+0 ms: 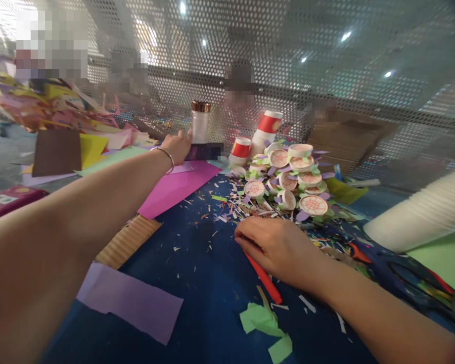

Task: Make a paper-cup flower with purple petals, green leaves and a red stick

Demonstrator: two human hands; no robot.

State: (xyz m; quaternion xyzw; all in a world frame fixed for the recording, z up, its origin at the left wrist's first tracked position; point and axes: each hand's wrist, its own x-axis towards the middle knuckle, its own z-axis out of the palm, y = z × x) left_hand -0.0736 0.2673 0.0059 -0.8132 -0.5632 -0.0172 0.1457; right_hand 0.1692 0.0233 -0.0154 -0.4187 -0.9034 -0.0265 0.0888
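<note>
My left hand, with a bangle at the wrist, stretches far forward. Its fingers close around the left end of a dark phone, which lies sideways before a clear bottle with a coppery lid. Low on the blue table, my right hand rests with curled fingers; whatever they may hold is hidden. A red marker sticks out from beneath its thumb side. Just beyond that hand, a heap of cut paper-cup bottoms with red drawn patterns and green and purple paper pieces stands among paper scraps.
Stacked red-and-white cups rise behind the heap; a white cup stack leans at right near scissors. Magenta paper, corrugated cardboard, purple paper and green scraps lie about. A perforated metal screen stands behind.
</note>
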